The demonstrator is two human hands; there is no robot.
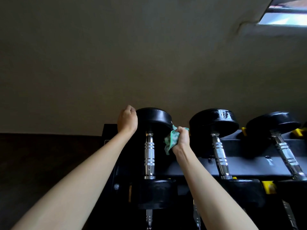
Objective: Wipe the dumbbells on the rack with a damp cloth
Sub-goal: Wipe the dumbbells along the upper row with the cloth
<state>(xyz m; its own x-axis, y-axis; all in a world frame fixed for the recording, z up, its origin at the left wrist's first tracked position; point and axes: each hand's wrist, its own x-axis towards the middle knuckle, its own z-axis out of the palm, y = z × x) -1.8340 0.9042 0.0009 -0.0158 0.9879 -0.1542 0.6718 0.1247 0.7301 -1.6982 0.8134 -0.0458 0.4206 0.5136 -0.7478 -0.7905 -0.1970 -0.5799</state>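
Three black dumbbells with chrome handles lie on the top tier of a black rack (249, 166). My left hand (127, 119) curls round the left rim of the far head of the leftmost dumbbell (154, 118). My right hand (181, 137) grips a bunched green cloth (171, 138) and holds it against the lower right side of that same head. The chrome handle (149, 153) of this dumbbell runs down to its near head (154, 194). The middle dumbbell (214, 122) has a shiny, wet-looking far head.
A third dumbbell (274, 121) lies at the right, with yellow cradle pieces (269, 186) on the rack. More chrome handles show on a lower tier. A plain wall rises behind the rack, with a window (285, 15) at top right. Dark floor lies left.
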